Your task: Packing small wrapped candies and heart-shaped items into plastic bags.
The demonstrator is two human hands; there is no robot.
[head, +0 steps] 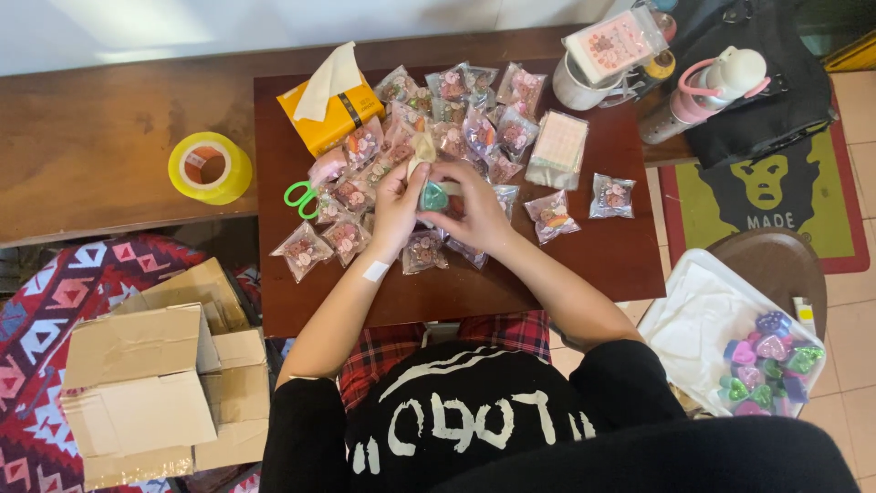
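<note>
Pinching together at frame centre: left hand (398,208) and right hand (474,212) both clamped on a small green heart-shaped box (433,195), over the dark red table (602,256). Clear cellophane packets (456,114) piled just above; green-handled scissors (299,196) left.

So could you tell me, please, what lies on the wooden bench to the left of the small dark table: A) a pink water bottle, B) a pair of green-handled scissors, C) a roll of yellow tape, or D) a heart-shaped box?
C: the roll of yellow tape lies alone on the wooden bench, while the green-handled scissors rest on the small dark table among the packets.
</note>
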